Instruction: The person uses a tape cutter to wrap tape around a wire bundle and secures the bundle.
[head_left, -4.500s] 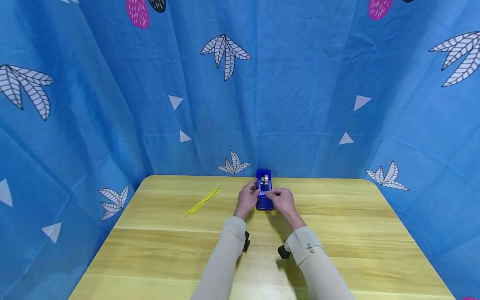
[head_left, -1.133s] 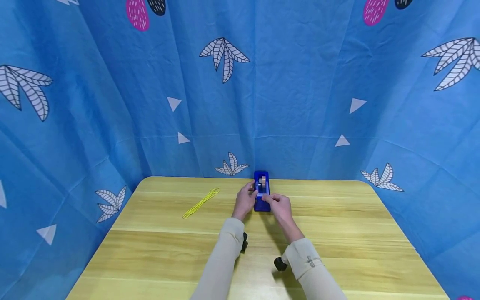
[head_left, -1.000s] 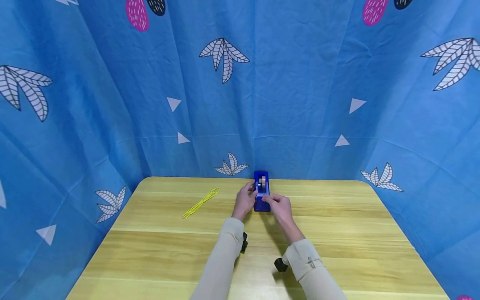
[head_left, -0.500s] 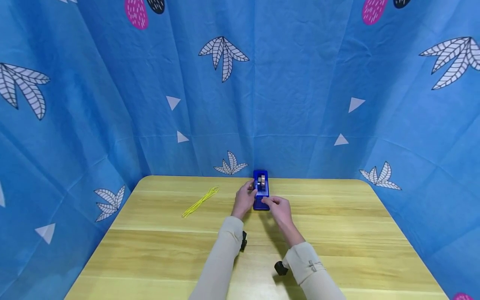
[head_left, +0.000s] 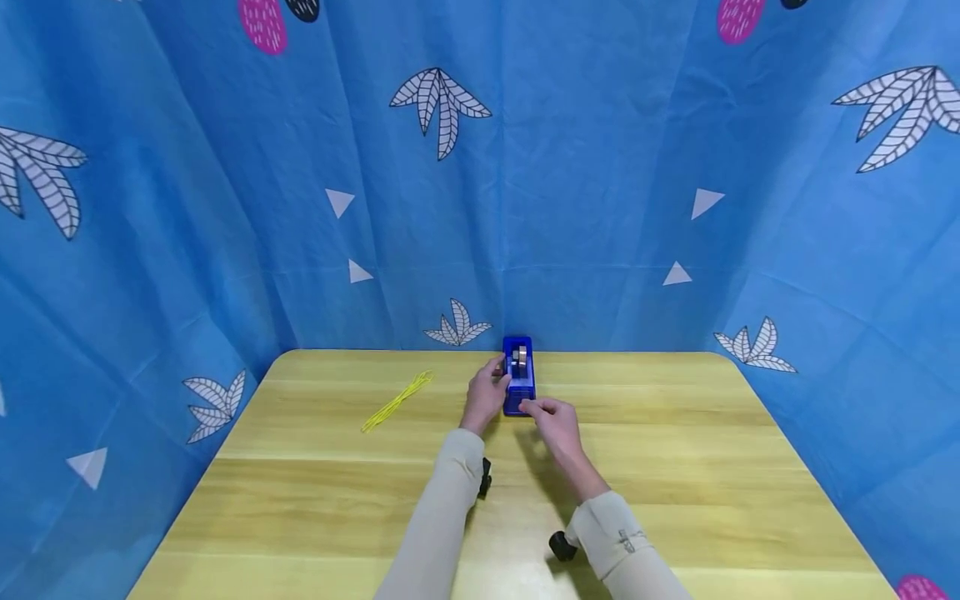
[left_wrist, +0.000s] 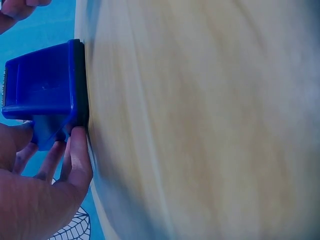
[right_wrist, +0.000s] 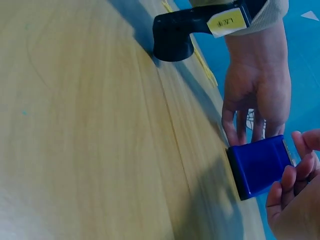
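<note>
A blue tape dispenser stands at the table's far edge, with a small tape roll in its well. My left hand grips its left side; in the left wrist view the fingers of that hand curl against the dispenser's lower side. Above the dispenser's front end, my right hand holds thumb and forefinger together in a pinch. The right wrist view has this hand close by the toothed cutting edge. The clear tape at its fingertips is too faint to make out.
A bundle of thin yellow cord lies on the wooden table, left of the hands. Behind the table hangs a blue patterned curtain. Black wrist cameras stick out beneath both sleeves.
My right hand has drawn slowly back from the dispenser's cutting edge, toward me and over its front end. My left hand keeps its grip. The view has shifted slightly.
</note>
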